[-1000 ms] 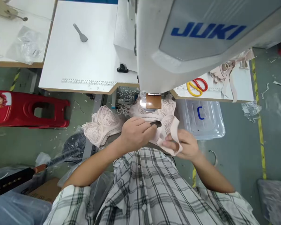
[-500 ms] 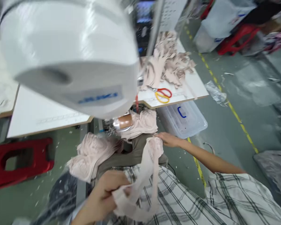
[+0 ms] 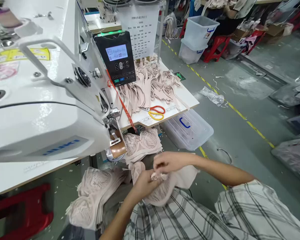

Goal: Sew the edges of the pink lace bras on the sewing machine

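A pale pink lace bra (image 3: 162, 193) hangs over my lap, its lace cup facing up. My left hand (image 3: 145, 182) is closed on a bunched edge of it. Right beside that, my right hand (image 3: 168, 162) pinches the same edge with curled fingers; the fingertips are partly hidden. A lighter, smooth part of the bra spreads out to the right under my right wrist. On my left thigh lies a stack of similar bras (image 3: 90, 196). More bras (image 3: 142, 143) lie beyond my hands, below the sewing machine (image 3: 50, 126).
Pale fabric strips (image 3: 150, 86) are heaped on the white table (image 3: 187, 96), with red-and-yellow-handled scissors (image 3: 155, 112) near its edge. A control panel (image 3: 116, 58) stands behind. A lidded plastic box (image 3: 190, 130) sits on the floor at right, a red stool (image 3: 22, 210) at lower left.
My hands, apart before with the bra stretched between them, have come together. My left hand moved up and right to the bra's bunched edge. The view has turned, shifting the machine left.
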A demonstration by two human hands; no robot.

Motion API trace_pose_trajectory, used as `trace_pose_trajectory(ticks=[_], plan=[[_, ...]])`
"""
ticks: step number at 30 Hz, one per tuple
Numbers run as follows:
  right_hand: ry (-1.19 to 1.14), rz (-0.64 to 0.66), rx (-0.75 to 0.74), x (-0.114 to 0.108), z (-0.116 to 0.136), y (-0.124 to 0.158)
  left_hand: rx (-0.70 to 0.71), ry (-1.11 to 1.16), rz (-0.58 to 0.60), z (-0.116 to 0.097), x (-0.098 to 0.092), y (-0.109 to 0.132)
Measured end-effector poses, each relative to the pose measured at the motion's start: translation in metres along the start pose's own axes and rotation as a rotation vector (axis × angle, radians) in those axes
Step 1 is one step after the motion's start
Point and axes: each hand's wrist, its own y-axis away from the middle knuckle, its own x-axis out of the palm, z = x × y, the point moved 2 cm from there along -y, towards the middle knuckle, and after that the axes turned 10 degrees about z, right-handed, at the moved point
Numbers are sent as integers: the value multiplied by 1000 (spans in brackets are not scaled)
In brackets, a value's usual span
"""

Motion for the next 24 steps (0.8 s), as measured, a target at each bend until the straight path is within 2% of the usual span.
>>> trace_pose_trajectory(ticks=[1,3,5,6,8,11,14,16,20,22,24], plan=[[10,-1,27,-10,-12,-5,-13,72,99,-2,5,-4],[-1,-12,198,-37,-51,-17,-29,155,150,-3,6,-4],[18,-143,762,-68,-104,-24,-20,172,137,-1,1,3],[3,-170,965,-81,-128,-28,-16,170,125,-1,-2,7],[-24,-180,1094,-98,-164,-38,-12,155,72,-3,-8,15],[-111,-155,1118,-105,-189,-54,-25,111,-80,-10,-14,24],[-232,-181,1145,-106,-190,-62,-33,68,-227,-15,-20,33],[-328,-246,1140,-111,-185,-65,-28,64,-309,-18,-25,40],[-627,-404,998,-120,-162,-71,-42,126,-462,-22,-37,52],[-776,-444,897,-116,-139,-75,-55,150,-529,-26,-44,56],[-963,-473,770,-102,-107,-77,-57,143,-569,-32,-51,59]])
